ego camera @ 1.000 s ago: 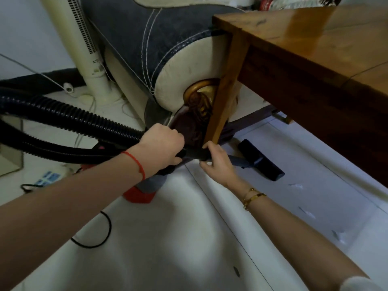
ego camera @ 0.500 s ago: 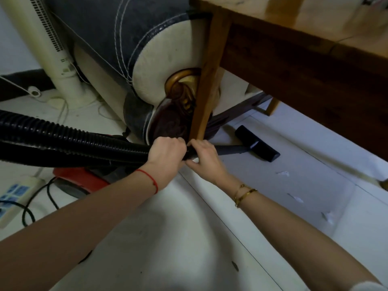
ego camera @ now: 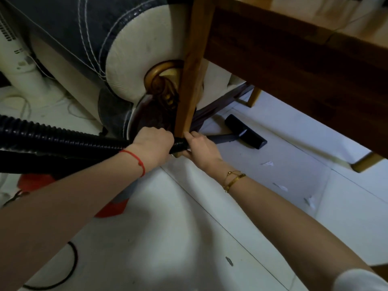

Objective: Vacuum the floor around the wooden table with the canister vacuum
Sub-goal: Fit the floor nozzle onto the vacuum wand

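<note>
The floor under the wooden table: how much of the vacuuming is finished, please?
Done: nothing can be confirmed as cleaned. In hand: both hands, left hand and right hand, grip the hose, with the nozzle on the floor under the table. Left: paper scraps lie nearer than the nozzle.

Table fills the upper right, sofa arm upper left behind its near leg. Hose comes in from the left, nozzle on the floor under the table, 3 scraps right of it.
</note>
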Demonstrator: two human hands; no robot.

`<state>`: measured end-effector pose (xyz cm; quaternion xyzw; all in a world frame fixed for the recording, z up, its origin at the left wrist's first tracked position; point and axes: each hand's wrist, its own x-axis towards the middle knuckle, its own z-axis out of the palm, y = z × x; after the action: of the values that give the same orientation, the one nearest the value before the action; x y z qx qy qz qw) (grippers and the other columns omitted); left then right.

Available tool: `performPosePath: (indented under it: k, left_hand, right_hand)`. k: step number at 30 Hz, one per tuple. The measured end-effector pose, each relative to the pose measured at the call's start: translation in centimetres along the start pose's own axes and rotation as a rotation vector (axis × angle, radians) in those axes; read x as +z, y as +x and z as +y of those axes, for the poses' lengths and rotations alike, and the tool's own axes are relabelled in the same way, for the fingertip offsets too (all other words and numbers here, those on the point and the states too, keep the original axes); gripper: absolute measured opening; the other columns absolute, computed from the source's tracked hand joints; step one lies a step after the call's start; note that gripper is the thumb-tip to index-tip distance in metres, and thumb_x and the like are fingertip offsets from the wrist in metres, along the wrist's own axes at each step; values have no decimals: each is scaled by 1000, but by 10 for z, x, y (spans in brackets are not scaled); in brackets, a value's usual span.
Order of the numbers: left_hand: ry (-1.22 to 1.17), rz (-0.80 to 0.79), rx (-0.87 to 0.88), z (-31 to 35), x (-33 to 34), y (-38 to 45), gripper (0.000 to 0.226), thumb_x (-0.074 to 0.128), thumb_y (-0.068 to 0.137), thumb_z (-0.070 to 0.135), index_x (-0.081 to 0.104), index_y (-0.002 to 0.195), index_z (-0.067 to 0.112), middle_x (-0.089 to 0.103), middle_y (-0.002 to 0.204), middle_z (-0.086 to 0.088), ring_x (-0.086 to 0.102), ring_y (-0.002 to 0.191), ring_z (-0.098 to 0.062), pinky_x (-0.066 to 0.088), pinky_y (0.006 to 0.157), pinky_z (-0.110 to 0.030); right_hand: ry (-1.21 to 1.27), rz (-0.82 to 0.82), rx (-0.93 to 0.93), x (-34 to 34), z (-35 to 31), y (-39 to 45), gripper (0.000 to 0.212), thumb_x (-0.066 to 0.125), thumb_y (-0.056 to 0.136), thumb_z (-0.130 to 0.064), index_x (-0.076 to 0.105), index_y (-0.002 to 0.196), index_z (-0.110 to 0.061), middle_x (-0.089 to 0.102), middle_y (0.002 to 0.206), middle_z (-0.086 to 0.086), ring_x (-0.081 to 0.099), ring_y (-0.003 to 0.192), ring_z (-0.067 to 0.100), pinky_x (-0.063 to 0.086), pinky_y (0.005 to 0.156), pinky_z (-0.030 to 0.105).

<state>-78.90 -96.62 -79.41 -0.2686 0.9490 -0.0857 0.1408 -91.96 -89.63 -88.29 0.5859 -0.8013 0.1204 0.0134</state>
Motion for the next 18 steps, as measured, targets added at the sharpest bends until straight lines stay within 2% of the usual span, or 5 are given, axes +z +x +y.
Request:
performPosePath:
  k: [3,8,12,18]
  left_hand:
    - [-33,115,14,9,15,14,37,51,93,38,48,118,10,61,105,-7,62,91,-25,37,64,-30]
    - [-89,200,1,34,33,46,33,51,95,33,47,117,9,63,102,-6,64,87,-25,36,62,-30]
    - [-151,237,-8,57,43,76,31,52,93,28,47,116,8,64,102,-8,64,87,-27,37,62,-31]
    - [-240,278,-24,94,48,122,30,53,92,26,48,116,8,64,106,-8,65,92,-26,37,64,-31]
  right_hand:
    - [-11,-39,-1,4,22,8,35,62,88,-27,50,116,-9,56,110,14,55,101,32,40,75,35]
    - [4,-46,-6,16,63,16,32,62,88,-25,50,114,-12,55,109,13,52,100,32,41,72,34]
    - [20,-25,-29,22,101,21,26,61,90,-24,54,112,-10,57,105,12,52,97,27,28,69,27]
    - [6,-92,54,29,155,34,37,66,87,-24,52,119,-10,53,116,9,52,108,27,40,82,28]
